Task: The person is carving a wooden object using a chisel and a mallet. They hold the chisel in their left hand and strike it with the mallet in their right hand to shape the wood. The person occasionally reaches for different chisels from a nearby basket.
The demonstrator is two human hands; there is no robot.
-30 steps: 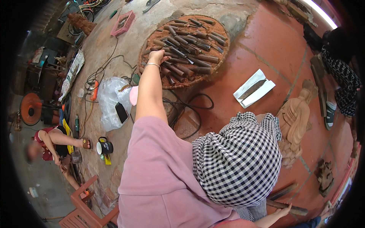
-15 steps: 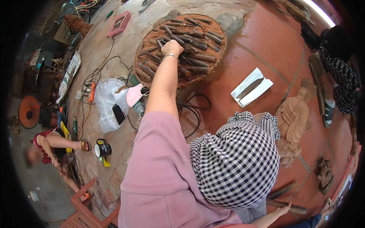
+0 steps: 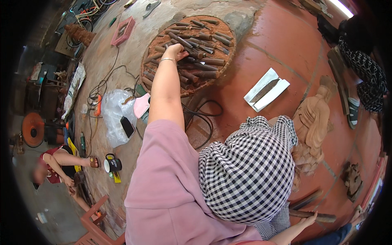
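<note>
My left arm in a pink sleeve stretches forward to a round, low tray (image 3: 143, 65) with reddish-brown sawdust-like material on it. Many wood-handled carving chisels (image 3: 210, 68) lie there in loose rows. My left hand (image 3: 175, 52) is down among the handles, its fingers partly stretched out and apart; no tool shows clearly lifted in it. At the lower right, my right hand (image 3: 308, 220) closes around a dark wooden bar (image 3: 326, 218). Another dark bar (image 3: 308, 200) lies just beyond it. A black-and-white checked cloth (image 3: 249, 171) drapes over a large rounded shape before me.
A dark flat blade-like piece (image 3: 264, 90) lies on white paper (image 3: 281, 86). Right of it rests a carved wooden figure (image 3: 314, 118). Left are a plastic bag (image 3: 118, 114), phone (image 3: 127, 127), mug (image 3: 113, 164), cables and fan (image 3: 33, 130). Another person (image 3: 55, 163) sits far left.
My left hand has moved slightly left and nearer over the chisels, and its fist has loosened. The right hand keeps its hold on the bar. The whole view has shifted a little.
</note>
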